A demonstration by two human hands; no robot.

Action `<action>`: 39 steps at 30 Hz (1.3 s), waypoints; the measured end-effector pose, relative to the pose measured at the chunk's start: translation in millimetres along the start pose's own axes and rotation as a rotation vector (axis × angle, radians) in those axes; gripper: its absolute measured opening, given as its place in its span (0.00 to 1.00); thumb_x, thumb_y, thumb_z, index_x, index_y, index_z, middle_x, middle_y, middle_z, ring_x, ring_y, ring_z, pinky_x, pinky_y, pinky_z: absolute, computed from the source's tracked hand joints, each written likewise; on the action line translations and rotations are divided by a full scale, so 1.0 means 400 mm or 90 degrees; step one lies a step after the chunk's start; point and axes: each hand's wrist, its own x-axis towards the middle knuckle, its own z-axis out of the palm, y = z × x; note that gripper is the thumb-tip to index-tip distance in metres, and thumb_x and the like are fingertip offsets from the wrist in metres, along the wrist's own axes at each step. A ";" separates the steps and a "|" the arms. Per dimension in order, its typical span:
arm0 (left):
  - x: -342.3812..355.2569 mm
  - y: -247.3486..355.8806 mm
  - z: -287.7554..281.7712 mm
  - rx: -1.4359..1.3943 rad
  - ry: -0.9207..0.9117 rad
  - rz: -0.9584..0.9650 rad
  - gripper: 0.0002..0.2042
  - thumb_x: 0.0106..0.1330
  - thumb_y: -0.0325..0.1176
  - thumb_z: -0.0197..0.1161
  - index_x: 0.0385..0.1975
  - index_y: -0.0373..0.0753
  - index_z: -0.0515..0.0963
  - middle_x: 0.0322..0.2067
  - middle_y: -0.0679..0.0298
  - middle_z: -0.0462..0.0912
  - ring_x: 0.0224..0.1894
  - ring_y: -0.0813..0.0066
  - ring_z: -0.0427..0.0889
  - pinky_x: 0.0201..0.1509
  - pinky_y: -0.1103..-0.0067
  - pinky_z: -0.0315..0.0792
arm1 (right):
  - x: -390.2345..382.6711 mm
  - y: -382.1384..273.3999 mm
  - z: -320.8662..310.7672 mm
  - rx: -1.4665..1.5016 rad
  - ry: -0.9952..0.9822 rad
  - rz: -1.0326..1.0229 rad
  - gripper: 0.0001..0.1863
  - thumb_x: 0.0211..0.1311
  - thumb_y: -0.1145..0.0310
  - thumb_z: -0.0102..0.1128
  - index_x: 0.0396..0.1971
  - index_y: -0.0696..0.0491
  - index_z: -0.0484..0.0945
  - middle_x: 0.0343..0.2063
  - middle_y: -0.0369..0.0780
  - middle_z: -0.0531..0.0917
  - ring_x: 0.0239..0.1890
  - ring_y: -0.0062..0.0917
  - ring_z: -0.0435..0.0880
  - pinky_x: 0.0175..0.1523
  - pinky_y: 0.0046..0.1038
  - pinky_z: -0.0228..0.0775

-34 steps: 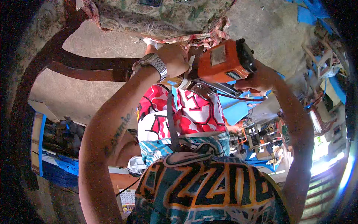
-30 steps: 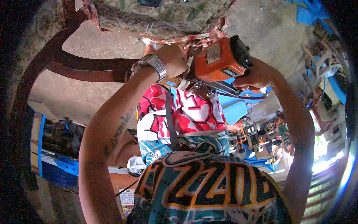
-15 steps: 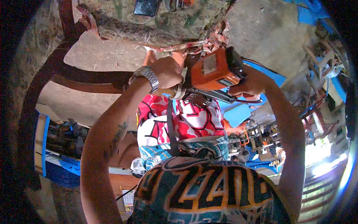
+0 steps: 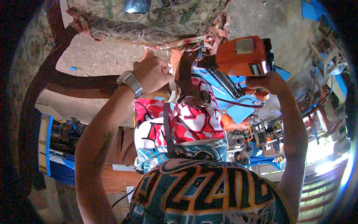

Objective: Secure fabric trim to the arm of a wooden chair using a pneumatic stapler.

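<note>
My right hand (image 4: 264, 85) grips an orange nail gun (image 4: 240, 56) with a black magazine, raised to the right of a dark brown wooden frame (image 4: 87, 86). A dark red hose (image 4: 242, 105) trails near it. My left hand (image 4: 153, 74), wearing a metal watch, is closed at the end of the frame's rail, by a pale strip (image 4: 173, 91). The fingertips are partly hidden, but the strip comes out beneath them. Beside it, a dark upright wooden piece (image 4: 187, 71) meets the rail above my lap.
Ahead lies a flower-patterned cloth-covered surface (image 4: 160, 26) with a frayed edge, bearing a phone (image 4: 137, 5). A small blue piece (image 4: 73, 68) lies on the floor. Blue sheeting (image 4: 238, 112) and cluttered tools and wood (image 4: 261, 140) are at the right.
The nail gun, in my right hand, has moved right and up, away from the rail end. My left hand has shifted slightly left, and the pale strip shows more clearly.
</note>
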 end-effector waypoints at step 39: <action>0.061 0.032 -0.025 -0.235 -0.174 0.182 0.11 0.45 0.34 0.69 0.29 0.40 0.79 0.19 0.66 0.77 0.22 0.78 0.75 0.30 0.81 0.70 | 0.014 0.122 0.063 -0.090 -0.099 -0.320 0.35 0.39 0.63 0.73 0.50 0.52 0.67 0.44 0.42 0.78 0.48 0.31 0.76 0.56 0.32 0.64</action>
